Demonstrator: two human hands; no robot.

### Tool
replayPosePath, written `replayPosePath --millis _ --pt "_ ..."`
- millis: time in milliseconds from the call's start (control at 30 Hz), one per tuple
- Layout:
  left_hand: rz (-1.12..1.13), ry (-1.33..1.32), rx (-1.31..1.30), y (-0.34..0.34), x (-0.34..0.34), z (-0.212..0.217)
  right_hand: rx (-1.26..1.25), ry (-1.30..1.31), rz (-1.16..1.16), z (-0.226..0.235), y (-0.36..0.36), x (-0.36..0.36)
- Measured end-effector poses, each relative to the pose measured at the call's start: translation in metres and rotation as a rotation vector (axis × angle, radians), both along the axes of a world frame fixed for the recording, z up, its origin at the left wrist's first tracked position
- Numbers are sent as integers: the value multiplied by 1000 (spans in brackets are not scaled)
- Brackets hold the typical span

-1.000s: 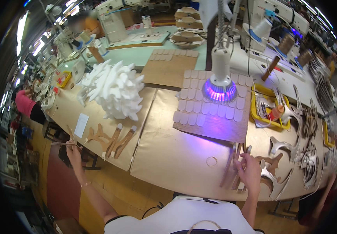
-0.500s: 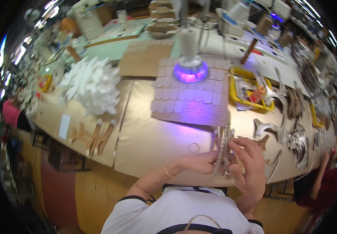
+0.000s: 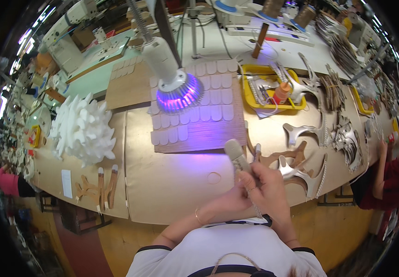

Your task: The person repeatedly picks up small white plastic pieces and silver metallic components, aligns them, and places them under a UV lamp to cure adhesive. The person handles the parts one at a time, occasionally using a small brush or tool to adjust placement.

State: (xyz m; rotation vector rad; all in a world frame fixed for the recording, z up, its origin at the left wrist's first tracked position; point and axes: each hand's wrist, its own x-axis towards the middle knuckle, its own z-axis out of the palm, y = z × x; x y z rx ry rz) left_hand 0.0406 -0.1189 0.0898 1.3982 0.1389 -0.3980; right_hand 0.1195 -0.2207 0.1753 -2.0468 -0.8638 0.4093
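Note:
A light beige strap with a rounded tip and a textured edge rises from my two hands near the table's front edge. My right hand pinches it along its length with thumb and fingers. Just below and left, my left hand is closed around its lower part, its fingers partly hidden by the right hand. A narrow braided trim hangs below the hands. Next to them lie brown branched strap pieces and silvery cut pieces.
A lamp glowing violet hangs over a board with rows of small rounded pads. A yellow basket holds an orange-capped bottle. White foam pieces are heaped at left, near brown straps. A rubber band lies on the table.
My hands have drawn closer together and lower, and the strap has turned so its rounded tip points away from me. The whole view has shifted, placing the lamp and board farther left.

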Motion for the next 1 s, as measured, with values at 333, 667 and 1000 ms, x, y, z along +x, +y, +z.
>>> replayPosePath --millis 333,667,1000 --pt "934 -135 636 97 -66 -27 257 -274 -577 24 -5 20" --pt "633 -447 1473 170 -20 -73 -114 -213 -537 14 -18 20" --pt "527 -529 1528 189 -25 -101 -183 -392 -531 16 -21 37"
